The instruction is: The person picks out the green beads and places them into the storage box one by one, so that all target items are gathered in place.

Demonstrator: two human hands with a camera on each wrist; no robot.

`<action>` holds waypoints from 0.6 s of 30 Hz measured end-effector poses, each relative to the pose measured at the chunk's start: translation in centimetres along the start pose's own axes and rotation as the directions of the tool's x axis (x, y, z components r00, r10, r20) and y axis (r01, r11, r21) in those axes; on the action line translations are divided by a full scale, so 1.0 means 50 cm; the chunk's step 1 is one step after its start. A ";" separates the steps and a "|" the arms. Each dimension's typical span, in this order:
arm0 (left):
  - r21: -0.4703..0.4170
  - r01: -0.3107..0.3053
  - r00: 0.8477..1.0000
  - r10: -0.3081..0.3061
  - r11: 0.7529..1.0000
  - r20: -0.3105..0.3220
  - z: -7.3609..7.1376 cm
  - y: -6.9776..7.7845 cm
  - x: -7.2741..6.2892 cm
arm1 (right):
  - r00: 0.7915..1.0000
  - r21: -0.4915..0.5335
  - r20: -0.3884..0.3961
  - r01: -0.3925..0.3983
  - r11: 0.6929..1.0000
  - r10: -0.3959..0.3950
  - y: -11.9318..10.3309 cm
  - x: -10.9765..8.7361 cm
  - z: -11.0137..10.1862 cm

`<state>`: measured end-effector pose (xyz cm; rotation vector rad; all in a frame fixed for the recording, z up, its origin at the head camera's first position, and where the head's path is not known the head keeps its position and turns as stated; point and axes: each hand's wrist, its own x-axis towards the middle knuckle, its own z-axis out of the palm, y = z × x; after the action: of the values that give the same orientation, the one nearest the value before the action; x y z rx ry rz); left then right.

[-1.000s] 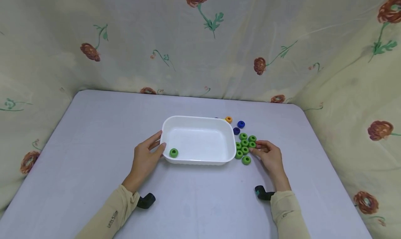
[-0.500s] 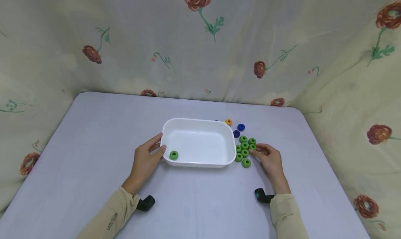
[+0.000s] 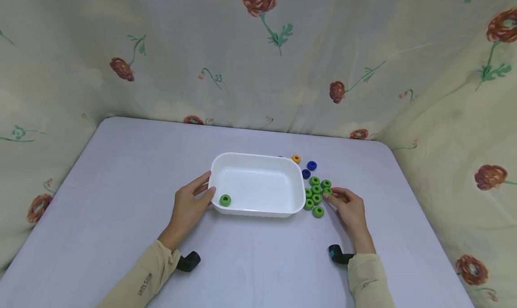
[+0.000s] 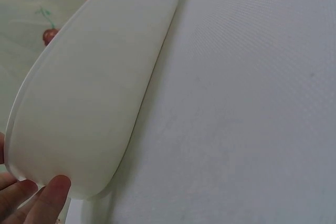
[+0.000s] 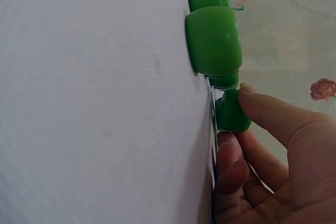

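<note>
A white plastic tray [image 3: 258, 184] stands on the table. My left hand [image 3: 189, 211] grips its left end, with the thumb by the near left corner. A green ring-shaped bead [image 3: 225, 200] lies inside that corner. To the right of the tray my right hand [image 3: 348, 209] pinches another green bead [image 5: 233, 111] between thumb and fingers. This bead looks tilted, close to the table surface. Several green beads [image 3: 316, 189] sit in a cluster just left of my right fingertips. The left wrist view shows the tray's outer wall [image 4: 94, 87] and fingertips at its end.
Two blue beads [image 3: 312, 165] and an orange bead [image 3: 296, 159] lie behind the green cluster. The tray's far right corner partly hides a yellow bead. A floral cloth [image 3: 169, 74] hangs behind the white-covered table [image 3: 250, 263].
The pinched green bead has shifted slightly right and tipped in my right fingers. My left hand and the tray stay in place; the head view has moved a little.
</note>
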<state>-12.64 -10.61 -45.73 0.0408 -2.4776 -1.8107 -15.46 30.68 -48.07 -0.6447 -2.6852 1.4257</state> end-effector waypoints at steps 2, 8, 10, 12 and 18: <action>-0.002 -0.008 1.000 0.008 1.000 0.001 -0.001 -0.001 0.001 | 1.000 0.011 -0.009 -0.006 1.000 0.006 0.000 0.000 0.000; -0.003 -0.042 0.999 0.043 0.999 0.008 -0.006 -0.002 0.001 | 0.998 0.091 -0.019 -0.053 0.994 0.055 0.000 -0.003 0.003; -0.003 -0.045 0.999 0.045 0.999 0.011 -0.008 -0.001 0.001 | 0.998 0.105 -0.018 -0.054 0.993 0.056 -0.003 -0.006 0.003; -0.012 -0.039 0.999 0.039 0.999 0.011 -0.008 -0.001 0.002 | 0.999 0.112 -0.024 -0.044 0.993 0.047 -0.006 -0.009 0.003; -0.017 -0.031 0.999 0.031 0.999 0.005 -0.006 -0.003 0.002 | 0.998 0.189 -0.069 0.020 0.982 -0.007 -0.016 -0.017 0.004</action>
<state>-12.72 -10.95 -45.77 -0.0036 -2.4521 -1.8215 -14.99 29.80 -47.38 -0.6457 -2.4587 1.5993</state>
